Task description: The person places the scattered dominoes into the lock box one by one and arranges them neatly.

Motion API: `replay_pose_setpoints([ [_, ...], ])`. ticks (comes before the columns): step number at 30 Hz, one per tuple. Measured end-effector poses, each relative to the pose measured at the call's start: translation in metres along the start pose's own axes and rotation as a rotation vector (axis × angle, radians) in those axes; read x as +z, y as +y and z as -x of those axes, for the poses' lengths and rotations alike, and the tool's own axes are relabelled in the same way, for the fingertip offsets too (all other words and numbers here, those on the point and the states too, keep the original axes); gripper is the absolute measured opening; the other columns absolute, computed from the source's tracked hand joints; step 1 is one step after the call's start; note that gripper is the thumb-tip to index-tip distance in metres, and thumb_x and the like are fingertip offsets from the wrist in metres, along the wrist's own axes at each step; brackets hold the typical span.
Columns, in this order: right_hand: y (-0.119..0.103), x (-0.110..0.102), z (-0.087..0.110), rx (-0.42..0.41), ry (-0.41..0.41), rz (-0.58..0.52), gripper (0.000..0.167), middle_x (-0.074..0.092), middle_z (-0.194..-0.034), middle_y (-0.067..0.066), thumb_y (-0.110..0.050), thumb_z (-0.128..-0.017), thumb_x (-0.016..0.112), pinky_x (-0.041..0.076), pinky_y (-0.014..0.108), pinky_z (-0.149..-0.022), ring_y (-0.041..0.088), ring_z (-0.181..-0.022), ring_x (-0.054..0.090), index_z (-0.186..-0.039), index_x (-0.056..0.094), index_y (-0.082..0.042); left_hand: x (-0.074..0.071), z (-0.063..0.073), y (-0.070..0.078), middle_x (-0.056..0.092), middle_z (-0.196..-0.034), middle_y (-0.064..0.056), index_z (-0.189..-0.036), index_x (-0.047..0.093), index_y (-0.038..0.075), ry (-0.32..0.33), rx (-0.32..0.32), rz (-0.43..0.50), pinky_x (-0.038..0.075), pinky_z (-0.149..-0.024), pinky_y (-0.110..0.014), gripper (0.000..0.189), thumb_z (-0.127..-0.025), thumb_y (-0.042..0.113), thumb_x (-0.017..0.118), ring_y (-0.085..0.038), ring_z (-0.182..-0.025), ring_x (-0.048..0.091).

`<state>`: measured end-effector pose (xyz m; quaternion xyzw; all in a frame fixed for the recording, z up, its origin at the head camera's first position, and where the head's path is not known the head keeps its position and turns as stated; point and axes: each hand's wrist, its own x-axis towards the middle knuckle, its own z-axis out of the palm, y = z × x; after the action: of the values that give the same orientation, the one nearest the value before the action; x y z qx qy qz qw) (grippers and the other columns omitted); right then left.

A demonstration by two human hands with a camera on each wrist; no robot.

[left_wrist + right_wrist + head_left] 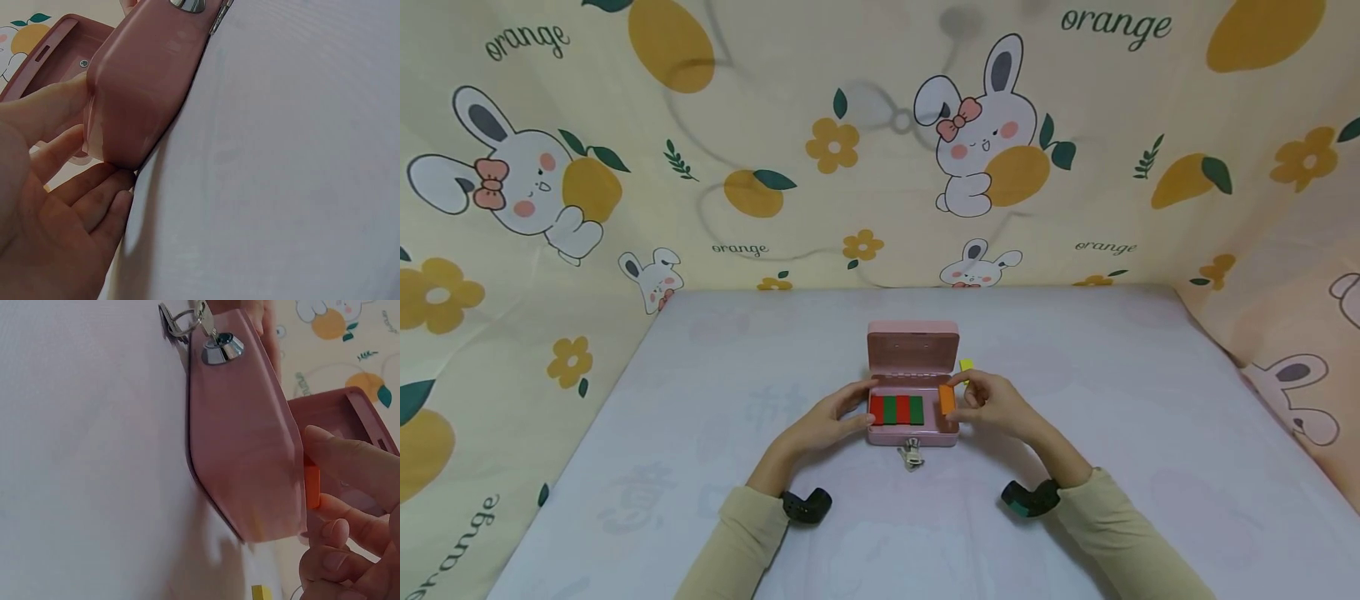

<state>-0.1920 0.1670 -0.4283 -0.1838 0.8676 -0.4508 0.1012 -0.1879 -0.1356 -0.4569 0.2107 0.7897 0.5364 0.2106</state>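
Note:
A pink metal cash box (913, 437) stands with its lid (913, 350) raised. Inside, flat red and green blocks (903, 410) lie side by side in alternating colours, toward the left. My left hand (827, 419) grips the box's left end, thumb at the rim and fingers against the outer wall in the left wrist view. At the other end, my right hand (1000, 406) pinches an orange block (947, 401) between thumb and index finger, just inside the right wall. In the right wrist view, that wall hides the lower part of the orange block.
Keys (912, 455) hang from the lock (222, 349) on the box front. A yellow block (966, 365) lies on the white-covered table (737, 375), behind my right hand. A printed cloth (880, 167) with rabbits and oranges hangs behind the table.

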Motion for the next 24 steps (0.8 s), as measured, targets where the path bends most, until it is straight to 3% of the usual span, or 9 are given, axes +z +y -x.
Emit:
replay_pose_setpoints([
  [24,-0.007,0.019,-0.006,0.087,0.072,0.055,0.042,0.037,-0.066,-0.002,-0.015,-0.076,0.081,0.027,0.020,-0.055,0.013,-0.062,0.038,-0.112,0.065,-0.001,0.000,0.000,0.000,0.027,-0.161,-0.008,-0.151,0.031,0.016,-0.003,0.017,-0.019,0.024,-0.123,-0.049,0.062,-0.096,0.022,0.059,-0.032,-0.149,0.026],
])
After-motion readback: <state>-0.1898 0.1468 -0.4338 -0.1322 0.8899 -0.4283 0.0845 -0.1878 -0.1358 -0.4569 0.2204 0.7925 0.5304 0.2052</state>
